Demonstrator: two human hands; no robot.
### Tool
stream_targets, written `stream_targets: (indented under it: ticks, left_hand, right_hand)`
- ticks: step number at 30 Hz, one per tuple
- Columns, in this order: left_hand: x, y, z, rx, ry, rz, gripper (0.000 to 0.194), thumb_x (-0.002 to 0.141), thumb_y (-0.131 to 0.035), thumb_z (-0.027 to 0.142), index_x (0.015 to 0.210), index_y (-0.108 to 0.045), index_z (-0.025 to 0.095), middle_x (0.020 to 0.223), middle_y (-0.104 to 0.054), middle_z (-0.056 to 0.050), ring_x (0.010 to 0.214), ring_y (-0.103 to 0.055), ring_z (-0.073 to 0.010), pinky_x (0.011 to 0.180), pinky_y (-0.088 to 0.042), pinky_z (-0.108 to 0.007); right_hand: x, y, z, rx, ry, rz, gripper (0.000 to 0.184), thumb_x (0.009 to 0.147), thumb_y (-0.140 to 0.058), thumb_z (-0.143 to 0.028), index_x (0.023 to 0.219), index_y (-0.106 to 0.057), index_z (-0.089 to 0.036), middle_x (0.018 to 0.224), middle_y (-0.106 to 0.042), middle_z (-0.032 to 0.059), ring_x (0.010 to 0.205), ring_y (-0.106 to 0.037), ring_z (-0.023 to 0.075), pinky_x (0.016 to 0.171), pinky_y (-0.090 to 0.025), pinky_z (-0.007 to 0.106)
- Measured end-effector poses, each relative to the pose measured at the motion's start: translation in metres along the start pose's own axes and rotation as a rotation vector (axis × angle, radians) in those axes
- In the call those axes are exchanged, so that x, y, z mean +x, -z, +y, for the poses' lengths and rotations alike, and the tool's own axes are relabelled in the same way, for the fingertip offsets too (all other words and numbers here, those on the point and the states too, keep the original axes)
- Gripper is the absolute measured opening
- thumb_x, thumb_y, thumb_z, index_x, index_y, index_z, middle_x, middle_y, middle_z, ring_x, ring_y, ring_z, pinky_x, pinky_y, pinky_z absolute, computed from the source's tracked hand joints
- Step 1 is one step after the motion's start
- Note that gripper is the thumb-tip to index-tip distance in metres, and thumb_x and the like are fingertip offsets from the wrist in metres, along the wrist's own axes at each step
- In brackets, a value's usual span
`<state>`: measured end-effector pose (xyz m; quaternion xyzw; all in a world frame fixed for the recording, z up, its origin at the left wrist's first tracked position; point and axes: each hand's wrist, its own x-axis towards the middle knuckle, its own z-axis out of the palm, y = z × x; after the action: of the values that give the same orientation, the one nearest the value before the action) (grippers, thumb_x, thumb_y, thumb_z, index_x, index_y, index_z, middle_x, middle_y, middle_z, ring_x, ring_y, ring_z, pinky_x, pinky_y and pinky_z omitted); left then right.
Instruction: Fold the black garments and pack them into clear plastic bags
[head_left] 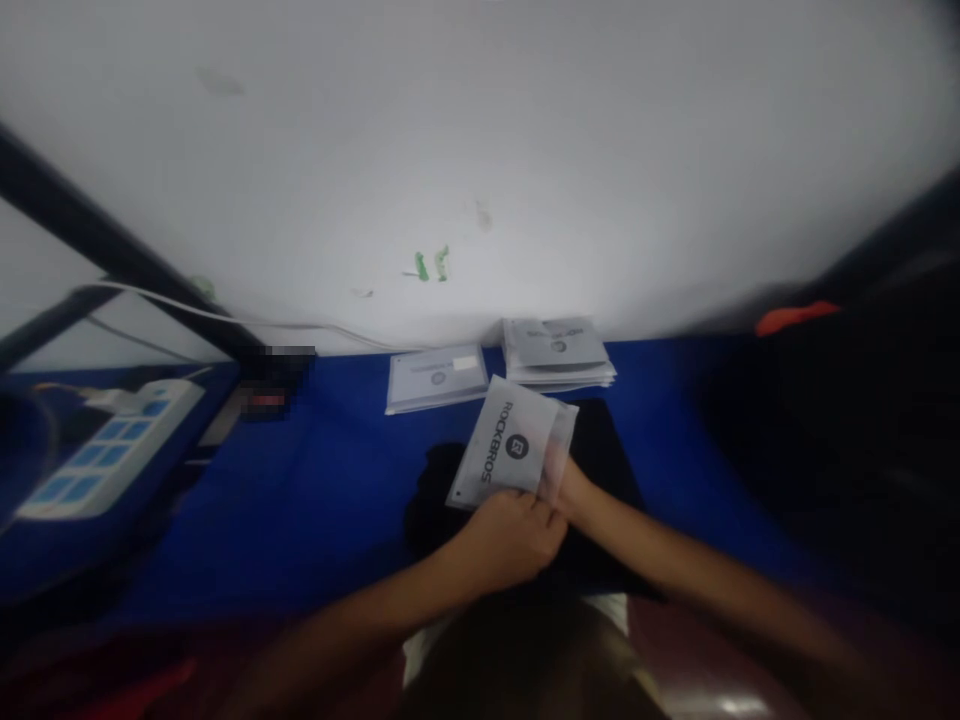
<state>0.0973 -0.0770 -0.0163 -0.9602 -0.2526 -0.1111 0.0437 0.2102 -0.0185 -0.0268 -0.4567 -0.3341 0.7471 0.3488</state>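
From my remote station I log one bag in work, held up over the near middle of the blue surface, tilted, its printed face toward me. The left hand is curled on the bag's near edge and grips it there. The right hand is at the clear right end, partly seen through the plastic; whether it is inside or behind, and whether its fingers grip, I cannot tell.

Below the bag lies black material, spreading out to left and right; I cannot make out if it is one piece or two.

Progress, my judgement: partway. At the far side, by the wall, a stack of similar bags lies on the right and a flat bag on the left, both away from the hands. I cannot tell whether these are finished. The held bag is not yet set down, so I count its handling as incomplete.
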Motion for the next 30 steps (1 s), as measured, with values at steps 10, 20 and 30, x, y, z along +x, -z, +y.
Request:
stream_targets:
  ticks: [10, 20, 30]
  left_hand:
    - [-0.012, 0.013, -0.022, -0.067, 0.108, -0.078, 0.009, 0.085, -0.059, 0.025, 0.08, -0.058, 0.017, 0.071, -0.062, -0.004, 0.066, -0.061, -0.0211, 0.056, -0.044, -0.033]
    - [-0.018, 0.02, -0.032, -0.082, 0.086, -0.08, 0.01, 0.085, -0.057, 0.024, 0.092, -0.061, 0.017, 0.081, -0.06, -0.004, 0.077, -0.059, -0.0216, 0.061, -0.046, -0.032]
    - [-0.037, 0.016, -0.027, -0.163, 0.202, 0.3, 0.016, 0.092, -0.049, 0.012, 0.106, -0.056, 0.016, 0.083, -0.064, -0.004, 0.074, -0.06, -0.0173, 0.064, -0.048, -0.029]
  right_hand:
    - [-0.018, 0.02, -0.019, 0.276, -0.019, -0.086, 0.028, 0.074, -0.062, -0.031, 0.1, -0.063, -0.02, 0.092, -0.073, 0.0034, 0.089, -0.067, 0.022, 0.078, -0.051, 0.032]
    - [-0.02, 0.032, -0.006, -0.382, 0.101, -0.143, 0.005, 0.072, -0.065, -0.014, 0.075, -0.06, -0.015, 0.063, -0.059, -0.0028, 0.062, -0.057, 0.013, 0.06, -0.045, 0.026]
    - [-0.055, 0.047, -0.044, -1.353, 0.639, -0.145, 0.02, 0.095, -0.047, -0.023, 0.103, -0.064, -0.015, 0.08, -0.07, 0.0059, 0.067, -0.064, 0.0166, 0.062, -0.046, 0.027]
